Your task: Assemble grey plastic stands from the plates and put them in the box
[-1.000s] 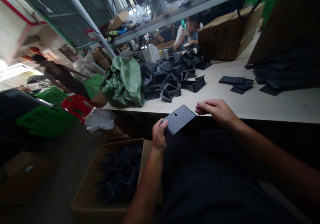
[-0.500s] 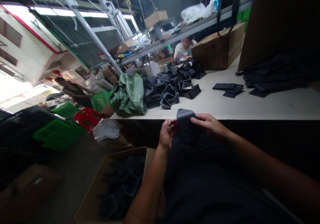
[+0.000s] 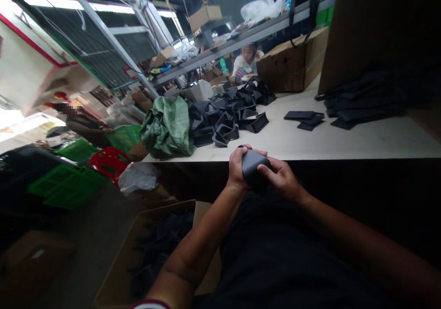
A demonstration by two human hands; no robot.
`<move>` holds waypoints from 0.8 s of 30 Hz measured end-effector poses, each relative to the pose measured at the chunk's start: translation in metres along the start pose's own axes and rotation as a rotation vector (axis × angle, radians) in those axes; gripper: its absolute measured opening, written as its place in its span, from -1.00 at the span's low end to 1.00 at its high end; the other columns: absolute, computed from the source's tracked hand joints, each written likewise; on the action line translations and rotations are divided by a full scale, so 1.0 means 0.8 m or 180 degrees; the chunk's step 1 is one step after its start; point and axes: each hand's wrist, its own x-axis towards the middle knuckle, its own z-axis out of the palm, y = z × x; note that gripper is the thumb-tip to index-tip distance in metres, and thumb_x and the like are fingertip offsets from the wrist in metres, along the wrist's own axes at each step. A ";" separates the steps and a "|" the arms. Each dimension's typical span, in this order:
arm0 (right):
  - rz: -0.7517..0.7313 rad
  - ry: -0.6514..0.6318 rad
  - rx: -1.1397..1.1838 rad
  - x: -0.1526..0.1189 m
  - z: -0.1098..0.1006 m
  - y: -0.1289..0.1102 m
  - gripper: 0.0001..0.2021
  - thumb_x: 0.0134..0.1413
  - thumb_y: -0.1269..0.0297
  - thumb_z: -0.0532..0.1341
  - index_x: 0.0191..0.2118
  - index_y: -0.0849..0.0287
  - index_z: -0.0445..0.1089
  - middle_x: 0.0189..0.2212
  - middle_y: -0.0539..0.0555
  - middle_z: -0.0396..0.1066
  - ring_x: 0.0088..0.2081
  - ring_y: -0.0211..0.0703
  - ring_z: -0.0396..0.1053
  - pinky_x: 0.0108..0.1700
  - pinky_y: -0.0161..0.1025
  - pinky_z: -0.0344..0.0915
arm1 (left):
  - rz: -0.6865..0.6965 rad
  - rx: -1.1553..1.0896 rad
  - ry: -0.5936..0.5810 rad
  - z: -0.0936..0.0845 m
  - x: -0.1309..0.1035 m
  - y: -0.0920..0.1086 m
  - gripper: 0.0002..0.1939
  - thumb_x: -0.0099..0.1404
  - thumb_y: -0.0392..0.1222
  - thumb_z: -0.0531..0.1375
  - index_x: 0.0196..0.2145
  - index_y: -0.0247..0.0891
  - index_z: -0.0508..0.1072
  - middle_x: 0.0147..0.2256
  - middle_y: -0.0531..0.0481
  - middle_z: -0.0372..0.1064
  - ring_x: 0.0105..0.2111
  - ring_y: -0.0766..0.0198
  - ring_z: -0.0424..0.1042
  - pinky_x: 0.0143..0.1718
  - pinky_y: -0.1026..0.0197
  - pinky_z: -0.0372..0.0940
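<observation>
Between my two hands, just off the table's front edge, is a dark grey bent plastic part (image 3: 254, 163). My left hand (image 3: 237, 167) is closed around its left side, the thumb near its top edge. On the right side my right hand (image 3: 282, 176) grips it, thumb pressed on the grey face and fingers behind. The part's underside is lost in shadow. Similar dark angular parts (image 3: 225, 127) lie in a pile on the white table (image 3: 310, 146), beyond my hands. Several flat black pieces (image 3: 305, 118) rest to the right of that pile.
A crumpled green sack (image 3: 167, 127) sits at the table's left end. Below on the left, a cardboard box (image 3: 117, 254) holds more dark parts. A stack of black flat pieces (image 3: 368, 98) lies at right. One person (image 3: 246, 65) sits behind the table; another (image 3: 86, 127) is far left.
The grey part has tilted, its upper face now turned more towards me. My left hand has moved up and wrapped around its side. The view has shifted slightly.
</observation>
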 end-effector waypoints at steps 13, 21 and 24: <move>0.0172 0.0050 -0.0089 0.029 0.007 0.017 -0.33 0.04 -0.08 0.55 0.22 0.09 0.54 0.30 0.17 0.48 0.38 0.28 0.33 0.44 0.08 0.20 | -0.0055 -0.0012 0.0269 -0.011 0.034 -0.004 -0.79 0.21 -0.04 0.25 -0.24 -0.17 0.44 -0.47 -0.02 0.54 -0.27 -0.02 0.64 -0.04 0.00 0.45; 0.0620 -0.0853 -0.0517 0.082 -0.010 0.031 -0.65 0.42 -0.03 0.26 0.04 0.04 0.68 0.02 0.12 0.67 0.09 0.17 0.59 0.24 0.04 0.43 | -0.0802 -0.0987 0.0931 -0.069 0.067 0.017 -0.80 0.17 -0.05 0.24 -0.29 -0.17 0.39 -0.49 0.01 0.48 -0.34 0.02 0.60 -0.13 0.02 0.45; 0.0666 -0.0969 -0.0763 0.092 -0.006 0.039 -0.66 0.43 -0.01 0.25 0.06 -0.02 0.70 0.01 0.11 0.69 0.02 0.19 0.63 0.11 0.01 0.52 | -0.0948 -0.0985 0.1338 -0.102 0.059 0.013 -0.73 0.18 0.03 0.33 -0.29 -0.19 0.45 -0.48 0.05 0.47 -0.44 0.15 0.53 -0.22 0.12 0.41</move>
